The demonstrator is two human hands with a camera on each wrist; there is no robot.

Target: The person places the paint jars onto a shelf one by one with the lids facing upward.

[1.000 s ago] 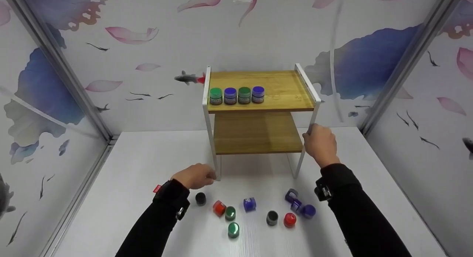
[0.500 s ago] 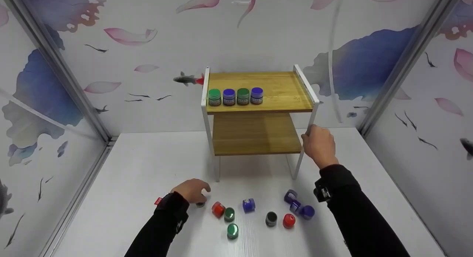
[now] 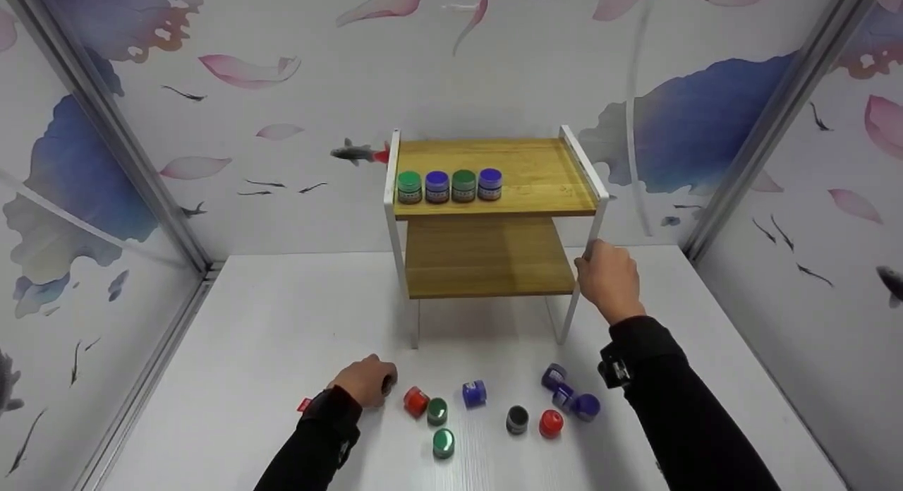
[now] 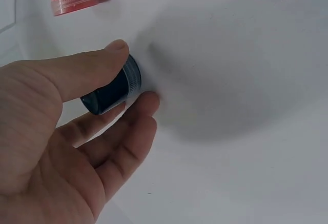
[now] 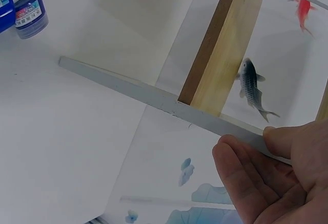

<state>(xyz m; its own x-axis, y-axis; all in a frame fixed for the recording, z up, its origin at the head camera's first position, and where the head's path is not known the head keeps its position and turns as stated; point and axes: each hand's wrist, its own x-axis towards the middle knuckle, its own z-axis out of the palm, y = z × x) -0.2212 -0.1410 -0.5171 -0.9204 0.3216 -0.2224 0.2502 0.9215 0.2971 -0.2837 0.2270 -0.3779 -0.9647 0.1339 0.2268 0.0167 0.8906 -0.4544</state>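
My left hand (image 3: 363, 381) pinches a small black paint jar (image 4: 108, 95) between thumb and fingers, low over the white table. In the left wrist view the jar lies tilted, partly behind the thumb. My right hand (image 3: 609, 281) grips the white front leg (image 5: 120, 84) on the right side of a two-tier wooden rack (image 3: 543, 172). Along the front left of its top shelf stands a row of paint jars: a green jar (image 3: 409, 187), a purple jar (image 3: 437, 187), another green jar (image 3: 463, 185) and another purple jar (image 3: 489, 185).
Right of my left hand lie a red jar (image 3: 416, 402), two green jars (image 3: 443, 443) and a blue-purple jar (image 3: 474, 393). Farther right are a black jar (image 3: 517, 420), a red jar (image 3: 551, 424) and a purple cluster (image 3: 563, 397). Patterned walls (image 3: 282, 195) enclose the table.
My left hand has moved down and slightly left from beside the rack's left leg to the black jar and taken hold of it. The right hand stays on the rack leg.
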